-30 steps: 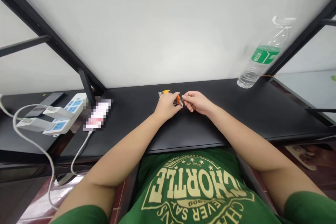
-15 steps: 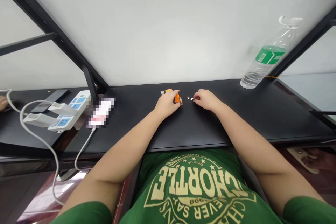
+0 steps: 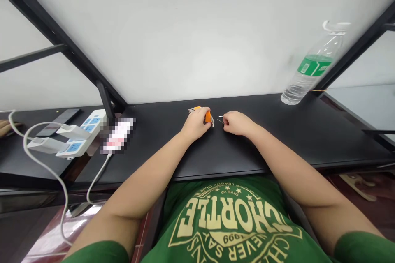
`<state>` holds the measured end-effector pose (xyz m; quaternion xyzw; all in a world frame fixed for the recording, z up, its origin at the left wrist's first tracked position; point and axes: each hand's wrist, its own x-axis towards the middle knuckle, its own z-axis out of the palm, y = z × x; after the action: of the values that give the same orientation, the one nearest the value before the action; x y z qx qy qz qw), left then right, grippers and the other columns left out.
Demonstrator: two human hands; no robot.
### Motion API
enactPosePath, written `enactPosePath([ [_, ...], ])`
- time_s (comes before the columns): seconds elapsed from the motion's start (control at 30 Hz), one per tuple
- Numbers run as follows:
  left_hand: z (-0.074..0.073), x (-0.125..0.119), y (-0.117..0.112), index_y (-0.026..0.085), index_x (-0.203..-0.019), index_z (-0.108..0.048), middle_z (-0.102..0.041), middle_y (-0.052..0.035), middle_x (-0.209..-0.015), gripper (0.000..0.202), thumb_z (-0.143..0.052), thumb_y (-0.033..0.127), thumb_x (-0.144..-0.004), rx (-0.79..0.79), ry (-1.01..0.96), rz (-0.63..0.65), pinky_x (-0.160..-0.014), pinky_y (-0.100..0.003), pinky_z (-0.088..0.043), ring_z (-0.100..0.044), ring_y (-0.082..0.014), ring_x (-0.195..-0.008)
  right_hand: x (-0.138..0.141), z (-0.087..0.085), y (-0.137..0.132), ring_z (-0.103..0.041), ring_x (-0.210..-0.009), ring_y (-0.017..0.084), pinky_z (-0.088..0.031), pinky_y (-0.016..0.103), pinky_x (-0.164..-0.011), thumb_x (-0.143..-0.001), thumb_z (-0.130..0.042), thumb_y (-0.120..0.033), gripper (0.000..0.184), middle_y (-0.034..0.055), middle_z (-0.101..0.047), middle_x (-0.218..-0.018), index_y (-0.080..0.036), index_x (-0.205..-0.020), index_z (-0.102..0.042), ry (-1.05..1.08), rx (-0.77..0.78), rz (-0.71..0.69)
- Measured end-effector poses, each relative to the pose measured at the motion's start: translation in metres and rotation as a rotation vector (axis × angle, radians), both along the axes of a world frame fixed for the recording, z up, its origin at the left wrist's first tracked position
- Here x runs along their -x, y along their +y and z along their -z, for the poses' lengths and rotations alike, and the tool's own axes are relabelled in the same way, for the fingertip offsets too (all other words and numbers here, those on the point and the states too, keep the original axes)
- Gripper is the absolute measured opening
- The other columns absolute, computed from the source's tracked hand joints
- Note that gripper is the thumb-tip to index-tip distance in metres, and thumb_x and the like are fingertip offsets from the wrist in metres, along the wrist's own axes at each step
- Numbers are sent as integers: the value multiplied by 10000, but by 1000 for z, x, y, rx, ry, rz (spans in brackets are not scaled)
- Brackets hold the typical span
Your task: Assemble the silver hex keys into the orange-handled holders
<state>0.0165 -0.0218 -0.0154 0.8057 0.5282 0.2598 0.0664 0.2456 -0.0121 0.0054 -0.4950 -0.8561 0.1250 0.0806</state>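
My left hand [image 3: 197, 124] is closed around an orange hex key holder [image 3: 208, 116] just above the black desk. Silver hex keys [image 3: 191, 110] stick out of the holder's far left end, and more short metal ends show by my thumb. The fingers cover much of the holder. To its right, my right hand [image 3: 236, 123] pinches thin silver metal pieces that look like hex keys [image 3: 221, 116]. Two slim tips point left towards the holder, with a gap between. The rest of these pieces is hidden in my fingers.
A clear water bottle [image 3: 314, 65] with a green label stands at the back right against the wall. To the left lie a blurred-out phone [image 3: 119, 134] on a white cable and a power strip [image 3: 84, 131] with plugs. Another person's hand [image 3: 5, 127] shows far left.
My right hand has shifted slightly left and down, and the tips of its metal pieces now stand further apart. My left hand keeps hold of the orange holder in nearly the same place.
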Motion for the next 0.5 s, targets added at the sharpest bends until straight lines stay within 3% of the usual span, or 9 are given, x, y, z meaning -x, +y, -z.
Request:
enactPosePath([
  [0.2,1,-1,-4,227,-1354,-611,-739,-81,-1327,508,-715,161,-860,-36,-58,42,-1078,-427,-584,-718,-264,-1212,-5,-3,-2,-622,-564,123,-458,254,-635,-833,-592,-136,118,-34,-688,-785,-221,-912,-615,491,138,-53],
  [0.37,0,0,-7,213,-1376,-611,-739,-87,-1338,509,-704,169,-878,-76,-60,54,-1081,-415,-583,-724,-252,-1201,-4,-4,-2,-609,-636,142,-468,271,-681,-817,-594,-137,99,-10,-671,-740,-202,-856,-659,567,12,-114],
  [0.5,0,0,-6,216,-1373,-640,-766,-88,-1283,511,-725,168,-872,-95,7,51,-1102,-450,-564,-725,-274,-1198,-9,-5,-1,-608,-579,125,-487,271,-632,-859,-591,-157,113,0,-689,-774,-192,-854,-698,616,44,-94],
])
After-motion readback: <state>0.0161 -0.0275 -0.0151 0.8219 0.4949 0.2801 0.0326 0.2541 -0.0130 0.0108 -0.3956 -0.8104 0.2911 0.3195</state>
